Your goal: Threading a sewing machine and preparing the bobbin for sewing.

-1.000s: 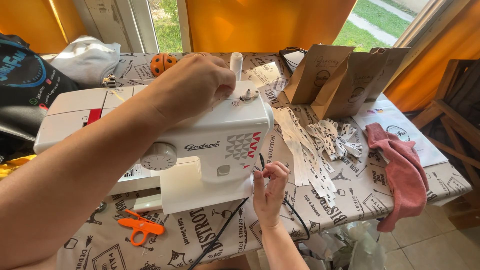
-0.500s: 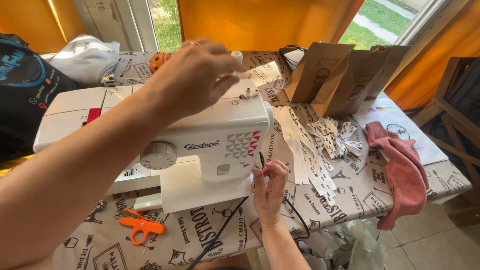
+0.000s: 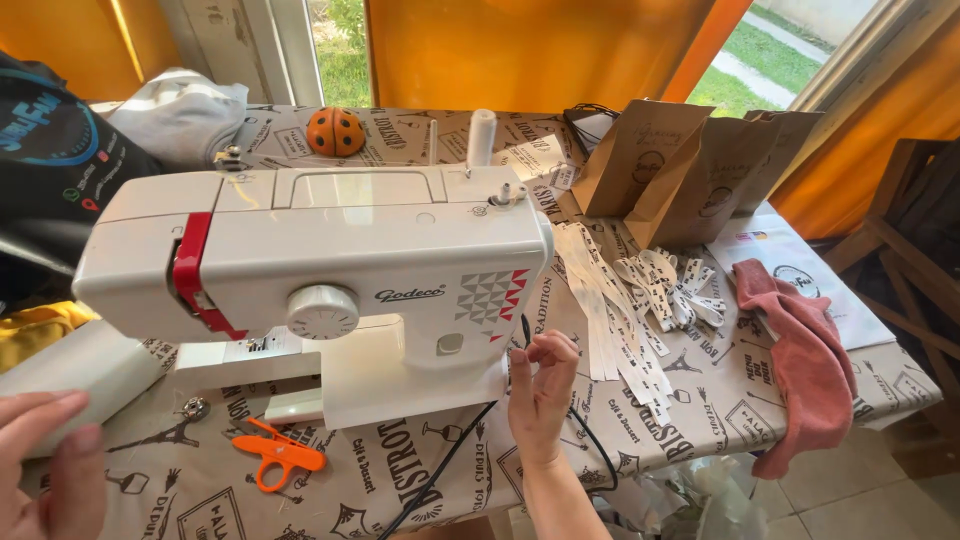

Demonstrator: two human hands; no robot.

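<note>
A white sewing machine [image 3: 330, 270] stands on a counter [image 3: 700, 400] covered in a printed cloth, set toward its left half, with a red lever on the machine's left flank and a round dial on its front. The person's right hand [image 3: 540, 385] is raised at the machine's right end, near the front edge of the counter, thumb and fingertips pinched narrowly together on what looks like a thin thread; the thread itself is too fine to make out for certain. A black power cord [image 3: 450, 470] runs from that end of the machine down over the front edge. The left hand [image 3: 45, 470] hovers at the front left corner, fingers loosely spread and holding nothing, just beside a white machine part lying there. Orange thread snips [image 3: 280, 455] lie on the cloth near the front edge, below the machine's base. A pile of white printed fabric labels [image 3: 640, 300] spreads to the right of the machine, and beyond it lie brown paper bags [image 3: 690, 170] near the back edge. A pink cloth [image 3: 800, 360] hangs over the right edge. An orange ladybird pincushion [image 3: 335, 130] sits at the back edge.
</note>
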